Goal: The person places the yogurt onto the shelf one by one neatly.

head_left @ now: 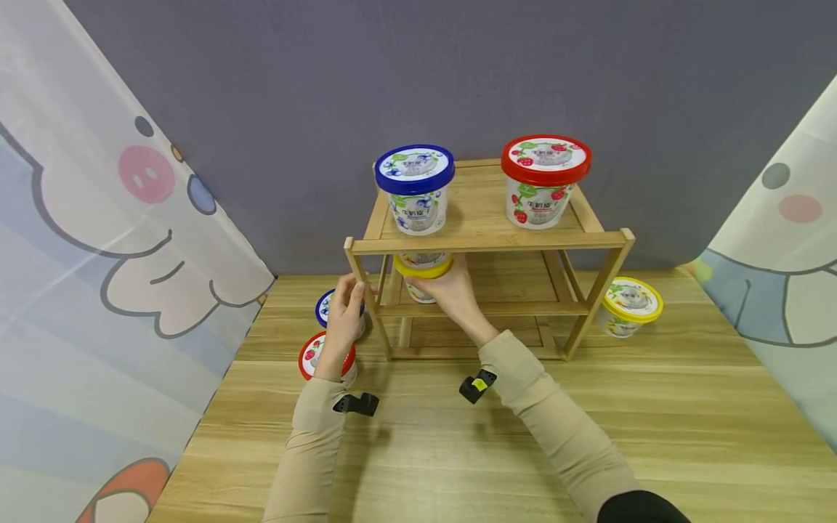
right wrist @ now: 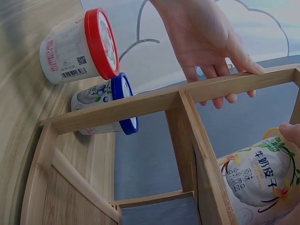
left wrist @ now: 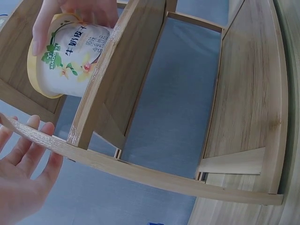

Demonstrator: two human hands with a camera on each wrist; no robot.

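On the rack's middle shelf at the left stands a yellow-lidded tub point(head_left: 423, 270) point(left wrist: 70, 56) point(right wrist: 262, 173), which my right hand point(head_left: 455, 290) point(left wrist: 77, 14) point(right wrist: 290, 136) grips round its side from the right. The left hand point(head_left: 343, 323) point(left wrist: 26, 173) point(right wrist: 201, 42) holds the left front post of the wooden rack point(head_left: 490, 242) point(left wrist: 140, 171) point(right wrist: 154, 104), with fingers behind it and the thumb in front. On the top shelf are a blue-lidded tub point(head_left: 415, 190) at the left and a red-lidded tub point(head_left: 545, 181) at the right.
Left of the rack, on the wooden table point(head_left: 418, 436), stand another blue-lidded tub point(head_left: 323, 308) point(right wrist: 105, 103) and another red-lidded tub point(head_left: 317, 354) point(right wrist: 77, 47). A second yellow-lidded tub point(head_left: 628, 306) is by the rack's right side. A grey wall point(head_left: 327, 87) rises behind; printed curtains point(head_left: 85, 145) hang at both sides.
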